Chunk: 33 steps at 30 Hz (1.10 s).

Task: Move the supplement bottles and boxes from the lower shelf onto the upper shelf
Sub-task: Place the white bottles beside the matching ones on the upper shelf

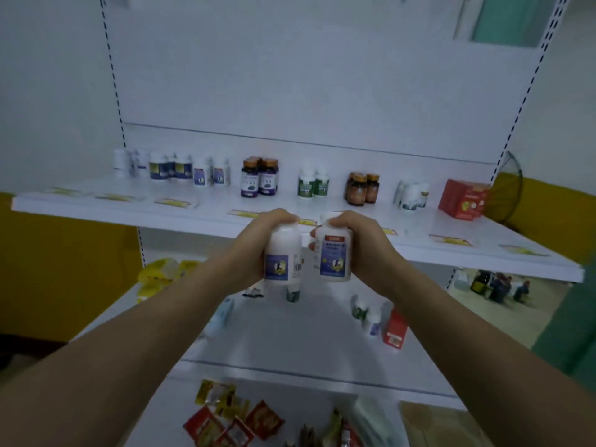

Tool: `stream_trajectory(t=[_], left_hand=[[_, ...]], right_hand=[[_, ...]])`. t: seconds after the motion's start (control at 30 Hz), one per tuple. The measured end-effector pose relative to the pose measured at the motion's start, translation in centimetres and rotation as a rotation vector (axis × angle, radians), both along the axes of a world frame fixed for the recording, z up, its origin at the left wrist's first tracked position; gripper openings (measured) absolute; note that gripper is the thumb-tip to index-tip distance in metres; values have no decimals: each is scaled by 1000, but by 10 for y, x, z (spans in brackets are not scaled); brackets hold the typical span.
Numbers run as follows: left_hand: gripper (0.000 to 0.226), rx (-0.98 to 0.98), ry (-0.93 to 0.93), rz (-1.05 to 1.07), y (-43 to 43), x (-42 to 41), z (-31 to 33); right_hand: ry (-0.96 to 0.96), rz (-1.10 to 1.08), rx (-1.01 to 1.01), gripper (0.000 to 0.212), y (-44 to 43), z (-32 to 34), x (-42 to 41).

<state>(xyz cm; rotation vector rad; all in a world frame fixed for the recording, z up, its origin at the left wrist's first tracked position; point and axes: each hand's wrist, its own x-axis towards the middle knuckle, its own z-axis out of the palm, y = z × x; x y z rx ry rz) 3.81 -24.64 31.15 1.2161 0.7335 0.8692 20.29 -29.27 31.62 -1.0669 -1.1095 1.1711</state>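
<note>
The upper shelf (209,211) is well stocked; left hand (254,243) and right hand (362,246) each clasp one of two white bottles (280,253) at its edge. On the lower shelf (306,333), a few bottles (359,309) and a red box (395,330) remain.

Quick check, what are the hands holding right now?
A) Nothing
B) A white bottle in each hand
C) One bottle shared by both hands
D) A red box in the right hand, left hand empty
B: the left hand grips one white bottle and the right hand grips a second bottle, held side by side.
</note>
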Motion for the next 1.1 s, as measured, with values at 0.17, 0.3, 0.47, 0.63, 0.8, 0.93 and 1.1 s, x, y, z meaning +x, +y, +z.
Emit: stream_trajectory(t=[0.17,0.3,0.47,0.63,0.8,0.93,1.1], left_hand=[[60,43,-36,-46,-9,-31,25],[61,96,7,25,-8,-60,38],[64,157,35,132,7,-117,52],[61,310,170,275,35,-172,57],[57,356,197,344,85,-195,61],[53,378,213,360,145,-196,60],[51,404,274,373,230,-184,50]], right_hand=[[-72,36,94,9,-2,22,-31],[-211,53,147,31,7,39,-66],[-292,78,181,36,33,57,-117],[-355,71,219,16,65,60,-160],[-458,29,212,34,113,63,-180],[-449,-15,198,35,167,65,-179],[-482,-51,179,34,252,55,-173]])
